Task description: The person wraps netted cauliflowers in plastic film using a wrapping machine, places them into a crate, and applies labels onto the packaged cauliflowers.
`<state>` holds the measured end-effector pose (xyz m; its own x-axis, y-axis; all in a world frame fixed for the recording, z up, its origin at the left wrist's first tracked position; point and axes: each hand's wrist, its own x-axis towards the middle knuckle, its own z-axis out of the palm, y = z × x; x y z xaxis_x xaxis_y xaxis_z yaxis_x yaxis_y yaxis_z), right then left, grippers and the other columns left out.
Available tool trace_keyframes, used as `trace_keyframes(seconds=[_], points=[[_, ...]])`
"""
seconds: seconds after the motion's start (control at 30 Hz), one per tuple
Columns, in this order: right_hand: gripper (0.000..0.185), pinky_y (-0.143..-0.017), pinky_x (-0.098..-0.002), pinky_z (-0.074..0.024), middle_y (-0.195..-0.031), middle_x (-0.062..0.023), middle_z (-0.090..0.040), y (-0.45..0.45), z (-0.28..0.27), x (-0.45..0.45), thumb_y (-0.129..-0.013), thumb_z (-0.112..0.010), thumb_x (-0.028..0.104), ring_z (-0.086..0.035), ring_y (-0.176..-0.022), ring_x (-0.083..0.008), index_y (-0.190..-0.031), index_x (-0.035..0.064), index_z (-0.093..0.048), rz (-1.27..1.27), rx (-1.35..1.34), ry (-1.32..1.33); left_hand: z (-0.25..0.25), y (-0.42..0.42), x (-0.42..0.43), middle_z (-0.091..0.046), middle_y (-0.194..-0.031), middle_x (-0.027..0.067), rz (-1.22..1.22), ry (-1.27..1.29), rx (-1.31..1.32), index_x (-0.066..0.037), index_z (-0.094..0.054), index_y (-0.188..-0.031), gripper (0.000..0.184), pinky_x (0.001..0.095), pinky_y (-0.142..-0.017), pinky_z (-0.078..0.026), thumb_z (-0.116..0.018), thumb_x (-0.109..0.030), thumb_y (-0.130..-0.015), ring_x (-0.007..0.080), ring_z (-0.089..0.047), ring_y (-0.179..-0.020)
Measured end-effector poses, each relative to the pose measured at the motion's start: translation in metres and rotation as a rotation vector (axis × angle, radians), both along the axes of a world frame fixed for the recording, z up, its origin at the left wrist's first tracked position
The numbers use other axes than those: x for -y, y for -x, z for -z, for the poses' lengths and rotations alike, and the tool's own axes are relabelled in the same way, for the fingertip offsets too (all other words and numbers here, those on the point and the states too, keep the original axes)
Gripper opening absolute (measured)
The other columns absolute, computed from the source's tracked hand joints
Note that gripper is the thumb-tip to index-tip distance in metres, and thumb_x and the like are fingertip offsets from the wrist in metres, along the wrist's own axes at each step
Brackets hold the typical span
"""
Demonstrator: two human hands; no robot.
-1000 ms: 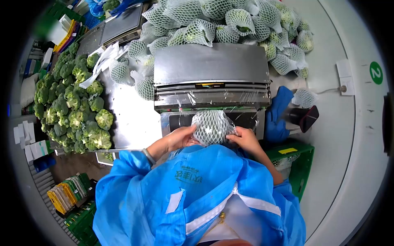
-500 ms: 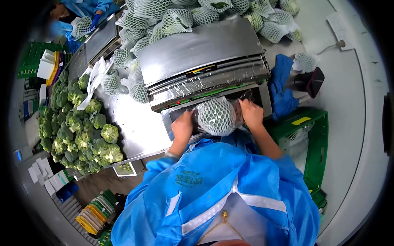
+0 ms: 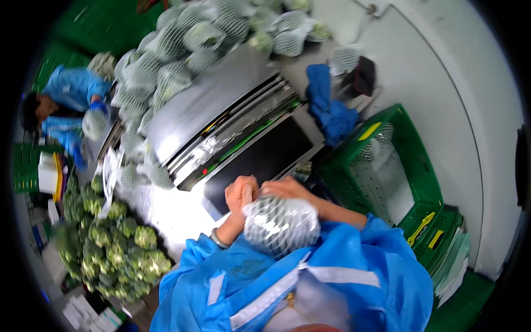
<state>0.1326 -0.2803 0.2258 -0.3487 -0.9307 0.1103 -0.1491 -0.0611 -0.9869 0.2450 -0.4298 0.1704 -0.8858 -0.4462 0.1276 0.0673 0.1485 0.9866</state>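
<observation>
A round bundle in white foam netting [image 3: 281, 226] and shiny clear film is held close to my blue jacket. What is inside the netting is hidden. My left hand [image 3: 242, 192] is closed at the bundle's upper left, gripping the film. Beside it, my right hand [image 3: 286, 189] has its fingers bent over the bundle's upper edge, also closed on the wrap. Just beyond both hands lies the black plate [image 3: 260, 155] of a steel film-wrapping machine [image 3: 213, 105], with a green strip and a red light along its front.
Loose broccoli heads [image 3: 113, 238] are heaped on the left. Several netted vegetables [image 3: 182, 50] pile up behind the machine. A green crate [image 3: 417, 160] stands at right, near a blue cloth [image 3: 331, 108]. Another person [image 3: 72, 91] in blue holds a netted bundle at far left.
The bundle has come off the machine's plate towards my chest. My hands, earlier apart on either side of it, are now close together at its top. My view has turned.
</observation>
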Motion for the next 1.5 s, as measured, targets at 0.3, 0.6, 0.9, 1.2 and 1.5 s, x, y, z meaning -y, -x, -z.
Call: trace_keyframes(seconds=[0.3, 0.6, 0.9, 1.2, 1.5], points=[[0.017, -0.061, -0.0383, -0.0498, -0.056, -0.0061, -0.053, 0.01, -0.065, -0.095, -0.093, -0.062, 0.022, -0.059, -0.061, -0.0261, -0.097, 0.0057, -0.063, 0.437, -0.606, -0.008, -0.032, 0.066, -0.082, -0.054, -0.089, 0.007, 0.419, -0.358, 0.186, -0.006, -0.051, -0.098, 0.029, 0.0324, -0.072, -0.042, -0.057, -0.033, -0.091, 0.0184, -0.054, -0.079], [0.069, -0.096, -0.04, -0.045, -0.123, -0.0235, -0.06, 0.038, -0.045, -0.226, -0.093, -0.058, 0.05, -0.059, -0.113, -0.0346, -0.133, -0.0049, -0.05, 0.177, 0.202, 0.325, -0.051, 0.085, -0.144, -0.048, -0.124, 0.0125, 0.571, -1.306, 0.595, -0.006, -0.041, -0.128, 0.054, 0.0396, -0.096, -0.038, -0.048, -0.048, -0.095, 0.0255, -0.051, -0.109], [0.089, -0.112, -0.0418, -0.0321, -0.142, -0.0201, -0.043, 0.055, 0.001, -0.289, -0.075, -0.08, 0.038, -0.042, -0.132, -0.0338, -0.143, 0.0006, -0.037, 0.789, 0.149, -0.134, -0.044, 0.133, -0.207, -0.031, -0.154, 0.0168, 0.527, -0.93, 0.695, -0.007, -0.02, -0.153, 0.08, 0.047, -0.114, -0.031, -0.038, -0.062, -0.096, 0.0317, -0.035, -0.139], [0.109, -0.111, -0.0432, -0.0338, -0.143, -0.0244, -0.035, 0.082, 0.135, -0.322, -0.057, -0.09, 0.03, -0.041, -0.13, -0.0394, -0.146, 0.006, -0.031, 0.76, 0.021, -0.384, -0.021, 0.156, -0.198, -0.031, -0.151, 0.0202, 0.336, 0.093, 0.261, -0.012, -0.013, -0.154, 0.089, 0.04, -0.101, -0.047, -0.062, 0.009, -0.084, 0.0323, -0.047, -0.132], [0.093, -0.095, -0.0506, -0.041, -0.141, -0.0238, -0.037, 0.085, 0.246, -0.274, -0.059, -0.087, 0.017, -0.045, -0.116, -0.045, -0.139, 0.0068, -0.039, 0.559, -0.932, -0.743, -0.015, 0.074, -0.057, -0.049, -0.138, 0.0176, 0.004, 0.306, 0.353, -0.011, -0.021, -0.151, 0.083, 0.0372, -0.087, -0.052, -0.07, -0.003, -0.083, 0.0229, -0.068, -0.098]])
